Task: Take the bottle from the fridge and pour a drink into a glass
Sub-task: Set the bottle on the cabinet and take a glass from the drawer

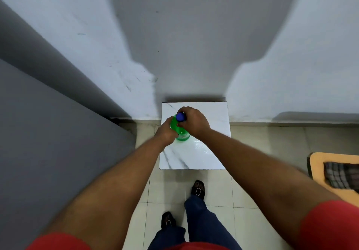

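Note:
A green plastic bottle (181, 133) with a blue cap (180, 116) stands upright on the left part of a small white marble-topped table (209, 152). My left hand (165, 133) wraps around the bottle's body from the left. My right hand (194, 122) comes from the right, its fingers closed around the blue cap. No glass shows in view; part of the table's far side is hidden behind my hands.
A grey fridge side (48, 133) fills the left, close to the table. A pale wall (194, 45) rises behind the table. An orange-edged surface with checked cloth (338, 176) lies at the right. My feet (198, 190) stand on the tiled floor.

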